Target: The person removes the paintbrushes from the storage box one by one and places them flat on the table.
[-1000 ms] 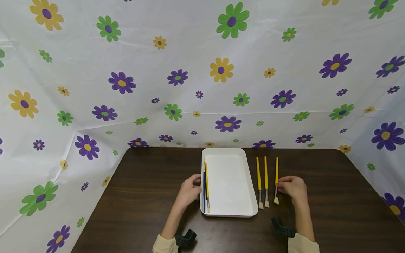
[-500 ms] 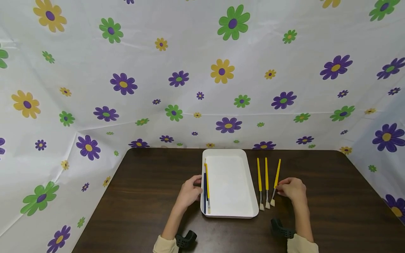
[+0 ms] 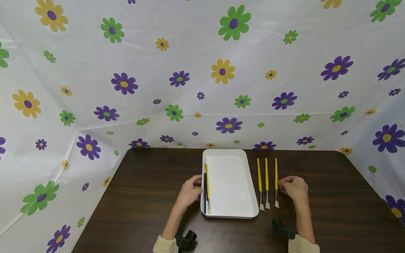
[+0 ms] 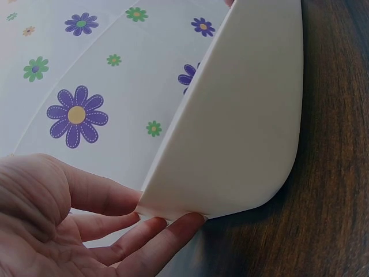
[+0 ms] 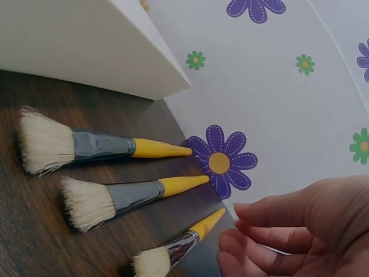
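My left hand (image 3: 189, 191) holds the left side of a white tray (image 3: 227, 182). In the left wrist view, thumb and fingertips meet the tray's edge. Along its left inner side lie a thin yellow-handled paintbrush (image 3: 207, 181) and a dark blue one (image 3: 205, 193). Right of the tray, several flat yellow-handled paintbrushes lie side by side, bristles toward me: a left one (image 3: 259, 175), a middle one (image 3: 267, 175) and a right one (image 3: 276, 172). My right hand (image 3: 294, 188) has its fingertips right beside the right brush's handle; in the right wrist view, nothing shows between thumb and fingers.
The dark wooden table (image 3: 152, 182) meets a white flower-patterned sheet (image 3: 190, 52) at its back edge and left side. A black wrist mount (image 3: 186, 239) is on the left wrist, and another mount (image 3: 282, 229) on the right.
The right paintbrush first tilted, its bristles swinging left toward the middle one; now it lies straight again, farther from it. My right hand shifted slightly left, then right. The left hand stayed.
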A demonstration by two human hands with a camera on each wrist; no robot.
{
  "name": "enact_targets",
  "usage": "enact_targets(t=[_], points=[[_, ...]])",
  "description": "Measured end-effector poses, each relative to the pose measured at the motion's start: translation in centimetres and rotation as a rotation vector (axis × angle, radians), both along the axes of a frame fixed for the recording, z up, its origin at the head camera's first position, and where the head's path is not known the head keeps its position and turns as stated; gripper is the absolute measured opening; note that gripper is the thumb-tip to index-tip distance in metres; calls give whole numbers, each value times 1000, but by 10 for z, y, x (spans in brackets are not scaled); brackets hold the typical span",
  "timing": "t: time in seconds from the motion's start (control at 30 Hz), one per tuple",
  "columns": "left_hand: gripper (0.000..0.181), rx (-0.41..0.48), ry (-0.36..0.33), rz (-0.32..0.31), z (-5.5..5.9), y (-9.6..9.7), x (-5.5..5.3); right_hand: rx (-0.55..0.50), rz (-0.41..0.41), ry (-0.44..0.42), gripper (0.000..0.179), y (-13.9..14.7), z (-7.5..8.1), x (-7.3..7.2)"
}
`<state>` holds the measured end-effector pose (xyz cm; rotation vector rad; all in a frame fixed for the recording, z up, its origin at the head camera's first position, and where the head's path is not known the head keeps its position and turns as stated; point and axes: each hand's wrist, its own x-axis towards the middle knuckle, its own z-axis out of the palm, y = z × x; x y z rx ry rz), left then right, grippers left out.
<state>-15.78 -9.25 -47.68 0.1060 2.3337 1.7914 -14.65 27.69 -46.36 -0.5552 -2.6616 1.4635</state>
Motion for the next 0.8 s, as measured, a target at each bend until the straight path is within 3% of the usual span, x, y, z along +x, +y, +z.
enact_targets(t=[0.43,0.8], points=[[54,-17,3,11,2,1,1,1,9,-3,35,-2,4,2],[54,-29,2,10,3,1,2,17,69,42,38,-20,20,-1]])
